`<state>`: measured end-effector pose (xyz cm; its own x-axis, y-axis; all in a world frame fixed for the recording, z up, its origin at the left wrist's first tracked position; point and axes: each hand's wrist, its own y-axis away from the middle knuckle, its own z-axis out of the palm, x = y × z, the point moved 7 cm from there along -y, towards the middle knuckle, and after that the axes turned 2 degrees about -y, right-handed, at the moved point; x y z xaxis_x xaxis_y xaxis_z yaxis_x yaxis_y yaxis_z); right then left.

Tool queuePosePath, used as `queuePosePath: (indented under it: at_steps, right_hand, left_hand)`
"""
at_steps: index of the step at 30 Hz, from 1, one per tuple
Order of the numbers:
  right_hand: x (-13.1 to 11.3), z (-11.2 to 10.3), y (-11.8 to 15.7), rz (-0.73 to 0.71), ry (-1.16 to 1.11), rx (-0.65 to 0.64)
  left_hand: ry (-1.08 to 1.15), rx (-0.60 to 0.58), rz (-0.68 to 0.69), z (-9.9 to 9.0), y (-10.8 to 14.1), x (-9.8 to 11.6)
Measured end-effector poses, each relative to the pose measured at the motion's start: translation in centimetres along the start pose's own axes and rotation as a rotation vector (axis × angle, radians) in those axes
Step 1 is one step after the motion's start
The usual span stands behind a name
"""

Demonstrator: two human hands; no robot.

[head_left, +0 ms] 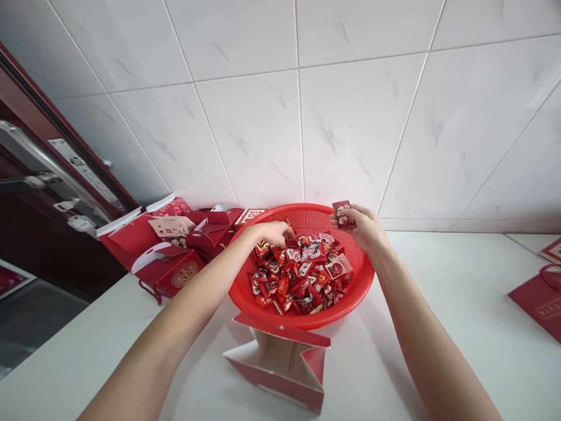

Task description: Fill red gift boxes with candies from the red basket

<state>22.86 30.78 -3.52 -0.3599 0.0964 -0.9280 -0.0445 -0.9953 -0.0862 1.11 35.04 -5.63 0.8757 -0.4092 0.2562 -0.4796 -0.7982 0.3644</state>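
A red perforated basket (pixel 367 280) holds many wrapped candies (pixel 302 280), mostly red. My left hand (pixel 276 233) reaches over its back left part, fingers bent down at the candies; what they hold, if anything, is hidden. Over the basket's back right rim, my right hand (pixel 362 225) grips a dark red candy packet (pixel 344 214) between thumb and fingers. In front of the basket stands an open red gift box (pixel 280 365), its pale inside showing and no candy visible in it.
Several red gift boxes (pixel 169 272) crowd the back left of the white counter (pixel 438 292), against the tiled wall (pixel 350 128). A red bag (pixel 541 301) lies at the right edge. A dark door (pixel 39 193) stands at the left.
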Motion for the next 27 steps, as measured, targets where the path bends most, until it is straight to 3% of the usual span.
queuePosePath:
  at_steps: [10, 14, 18, 20, 23, 27]
  right_hand:
    - [0.0, 0.1, 0.1, -0.011, 0.042, -0.032]
    - [-0.1, 0.2, 0.2, -0.005, 0.043, -0.036]
    - [-0.2, 0.3, 0.3, -0.005, 0.053, -0.040]
    - [-0.2, 0.3, 0.3, -0.006, 0.059, -0.040]
    - [-0.1, 0.3, 0.3, -0.002, 0.065, -0.042]
    - [0.0, 0.4, 0.3, 0.007, 0.068, -0.048]
  left_hand:
    - [0.336, 0.264, 0.095, -2.1, 0.4, 0.1]
    - [0.320, 0.240, 0.069, -1.8, 0.6, 0.2]
    - [0.175, 0.299, 0.004, -2.3, 1.4, 0.6]
    - [0.033, 0.217, -0.030, -1.9, 1.7, 1.0]
    - [-0.148, -0.027, -0.090, -0.5, 1.9, 1.2]
    - [-0.151, -0.198, -0.090, 0.5, 2.3, 1.6]
